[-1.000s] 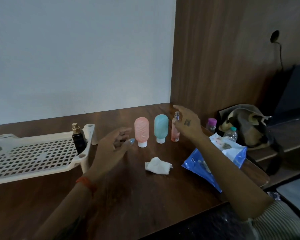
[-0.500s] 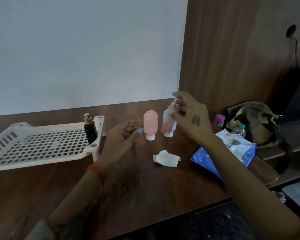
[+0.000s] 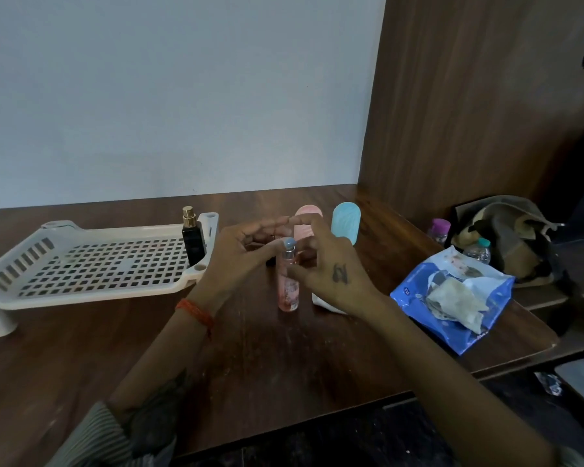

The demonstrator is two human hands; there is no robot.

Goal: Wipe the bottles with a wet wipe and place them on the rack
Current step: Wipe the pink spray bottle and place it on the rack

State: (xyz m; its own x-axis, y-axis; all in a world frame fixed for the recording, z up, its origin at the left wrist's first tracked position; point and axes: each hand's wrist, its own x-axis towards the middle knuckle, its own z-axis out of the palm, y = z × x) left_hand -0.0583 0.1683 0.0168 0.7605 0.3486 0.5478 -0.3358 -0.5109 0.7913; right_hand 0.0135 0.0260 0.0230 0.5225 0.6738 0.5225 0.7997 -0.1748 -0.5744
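Note:
A slim pink spray bottle (image 3: pixel 288 291) stands upright at the middle of the wooden table (image 3: pixel 250 358), held between both hands. My left hand (image 3: pixel 240 257) pinches its silver top, with the thumb on the cap. My right hand (image 3: pixel 334 267) grips its upper side with the thumb. Behind the hands stand a pink tube bottle (image 3: pixel 307 215) and a light blue tube bottle (image 3: pixel 346 222). A crumpled white wipe (image 3: pixel 324 305) lies mostly hidden under my right hand. The white perforated rack (image 3: pixel 91 264) sits at the left, with a black perfume bottle (image 3: pixel 193 239) at its right end.
An opened blue wet-wipe pack (image 3: pixel 452 298) lies at the table's right edge. Beyond it are a purple-capped bottle (image 3: pixel 439 229), a small water bottle (image 3: pixel 479 249) and a bag (image 3: pixel 506 234). A wooden panel (image 3: pixel 469 112) walls the right side.
My right hand lifted the pink spray bottle from beside the blue tube and brought it forward and left. My left hand has closed on its top.

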